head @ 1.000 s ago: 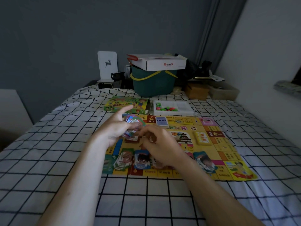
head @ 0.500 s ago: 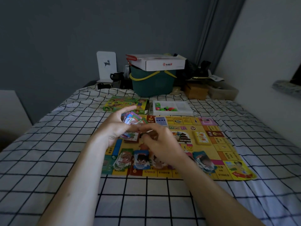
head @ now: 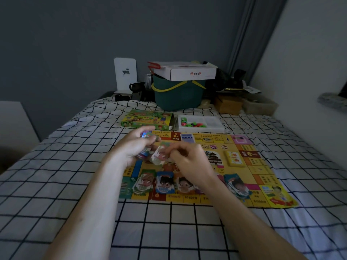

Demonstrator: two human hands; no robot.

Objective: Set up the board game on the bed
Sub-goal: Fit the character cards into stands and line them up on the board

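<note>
A yellow game board (head: 249,171) lies flat on the checked bed. My left hand (head: 134,147) grips a stack of colourful cards (head: 147,136) above the board's left part. My right hand (head: 189,162) pinches one blurred card (head: 158,156) just right of that stack. Several card piles (head: 165,182) with cartoon faces lie in a row along the board's near edge, one pile (head: 237,185) further right. A yellow card deck (head: 234,158) and a blue card (head: 186,137) rest on the board.
Behind the board lie the green game box (head: 148,119) and a white tray (head: 214,122) of small coloured pieces. A teal basket (head: 178,94) topped by a white carton stands at the bed's far end, with boxes (head: 228,105) to its right. A wall runs along the right.
My right hand has drawn one card out of the stack in my left hand and holds it lower, between the hands. The left hand's fingers have curled tighter round the stack.
</note>
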